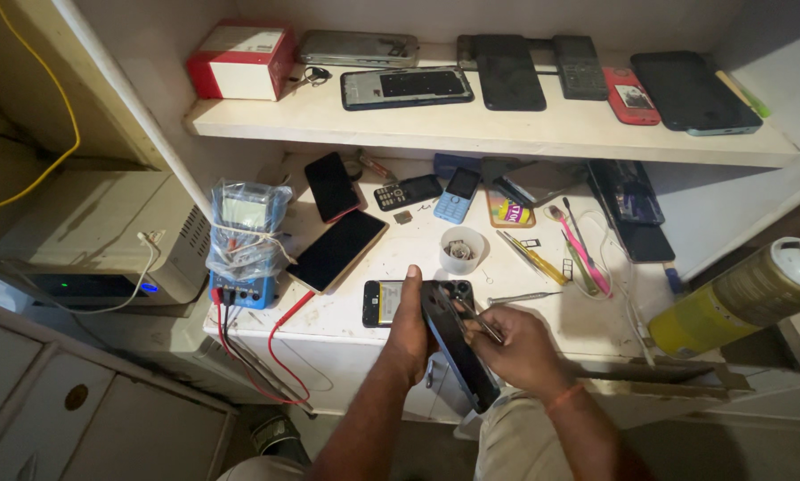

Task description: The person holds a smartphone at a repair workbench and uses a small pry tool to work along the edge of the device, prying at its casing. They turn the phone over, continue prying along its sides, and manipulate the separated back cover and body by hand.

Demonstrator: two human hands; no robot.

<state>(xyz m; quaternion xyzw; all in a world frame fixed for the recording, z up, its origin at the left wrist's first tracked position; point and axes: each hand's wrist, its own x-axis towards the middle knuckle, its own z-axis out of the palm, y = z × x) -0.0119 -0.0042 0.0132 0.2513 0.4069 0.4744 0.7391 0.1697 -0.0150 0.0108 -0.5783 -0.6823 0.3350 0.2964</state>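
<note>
A dark smartphone [458,343], tilted on edge, sits clamped in the left hand [410,328] over the tabletop's [346,312] front edge; the right hand [515,343] pinches slim tweezers [475,319] against it.

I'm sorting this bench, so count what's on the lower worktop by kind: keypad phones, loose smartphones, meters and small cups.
Keypad phones: 2, a black one and a blue one
Loose smartphones lying flat: 2, one red-edged, one gold-edged
Multimeter in a plastic bag: 1
Small white cup: 1
Total: 6
</note>
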